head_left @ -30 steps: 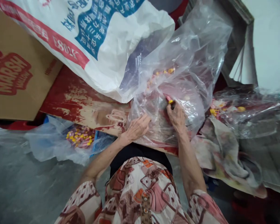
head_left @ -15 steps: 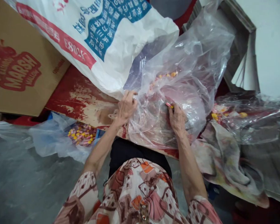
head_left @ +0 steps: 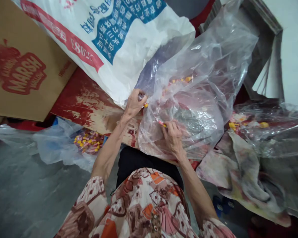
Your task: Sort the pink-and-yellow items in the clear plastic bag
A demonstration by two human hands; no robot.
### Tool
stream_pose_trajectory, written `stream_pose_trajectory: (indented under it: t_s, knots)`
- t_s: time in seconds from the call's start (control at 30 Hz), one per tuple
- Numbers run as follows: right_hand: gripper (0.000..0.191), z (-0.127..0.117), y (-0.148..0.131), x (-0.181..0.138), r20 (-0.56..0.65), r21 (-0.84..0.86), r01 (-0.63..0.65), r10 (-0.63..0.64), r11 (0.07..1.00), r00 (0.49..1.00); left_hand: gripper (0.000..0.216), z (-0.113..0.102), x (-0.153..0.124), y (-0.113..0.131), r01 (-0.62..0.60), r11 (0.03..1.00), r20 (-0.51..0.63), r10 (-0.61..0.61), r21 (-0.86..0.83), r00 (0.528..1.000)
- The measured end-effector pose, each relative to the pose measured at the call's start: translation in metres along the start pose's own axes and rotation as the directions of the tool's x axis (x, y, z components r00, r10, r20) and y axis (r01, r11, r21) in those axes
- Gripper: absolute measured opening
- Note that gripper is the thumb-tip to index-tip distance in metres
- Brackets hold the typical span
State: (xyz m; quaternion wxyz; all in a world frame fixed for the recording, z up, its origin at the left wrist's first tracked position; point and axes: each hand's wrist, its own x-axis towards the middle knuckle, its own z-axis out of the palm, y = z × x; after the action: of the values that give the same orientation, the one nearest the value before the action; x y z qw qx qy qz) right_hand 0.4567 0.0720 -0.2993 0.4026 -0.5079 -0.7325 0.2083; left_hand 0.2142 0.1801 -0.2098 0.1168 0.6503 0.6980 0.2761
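My right hand (head_left: 173,135) is closed over the clear plastic bag (head_left: 159,147), its fingertips pinching a small pink tube with a yellow end (head_left: 162,123). To its upper left, my left hand (head_left: 135,104) has its fingers curled together at the mouth of the white sack (head_left: 124,79). A small yellow piece (head_left: 145,105) pokes out by the left fingertips; whatever else those fingers hold is hidden. Several pink and yellow pieces (head_left: 188,79) show through the clear bag, farther back.
A cardboard box (head_left: 22,102) stands at the left on the worn red table (head_left: 89,96). Below it, a plastic-lined blue crate holds many pink and yellow tubes (head_left: 88,142). At the right lie a stained cloth (head_left: 221,168) and another clear bag (head_left: 283,138).
My right hand has moved left and slightly toward me with the pink tube, closer to my left hand. The yellow piece now shows at my left fingertips.
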Motion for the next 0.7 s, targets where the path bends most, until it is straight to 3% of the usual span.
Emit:
stream_pose_trajectory:
  t_s: [0.07,0.2,0.37,0.57,0.7]
  knots:
    - [0.027,0.006,-0.001,0.000,0.018,0.015,0.001,-0.001,1.000,1.000,0.006,-0.013,-0.018,0.002,-0.009,0.998,0.031,0.010,-0.059,0.999]
    - [0.024,0.007,0.000,0.002,-0.085,0.108,-0.014,0.023,0.994,0.996,0.014,-0.031,-0.050,0.010,-0.083,0.988,0.117,0.098,-0.129,0.988]
    - [0.027,-0.005,0.003,0.005,0.031,0.097,-0.117,0.115,0.988,0.993,0.030,-0.033,-0.070,0.010,-0.183,0.972,0.298,0.220,-0.146,0.929]
    - [0.027,-0.030,-0.008,0.010,0.109,0.344,-0.176,0.147,0.922,0.983,0.034,-0.029,-0.078,0.014,-0.238,0.953,0.453,0.299,-0.187,0.840]
    - [0.039,-0.028,-0.014,0.010,0.173,0.437,-0.246,0.188,0.865,0.967,0.040,-0.033,-0.078,0.022,-0.208,0.959,0.526,0.281,-0.195,0.803]
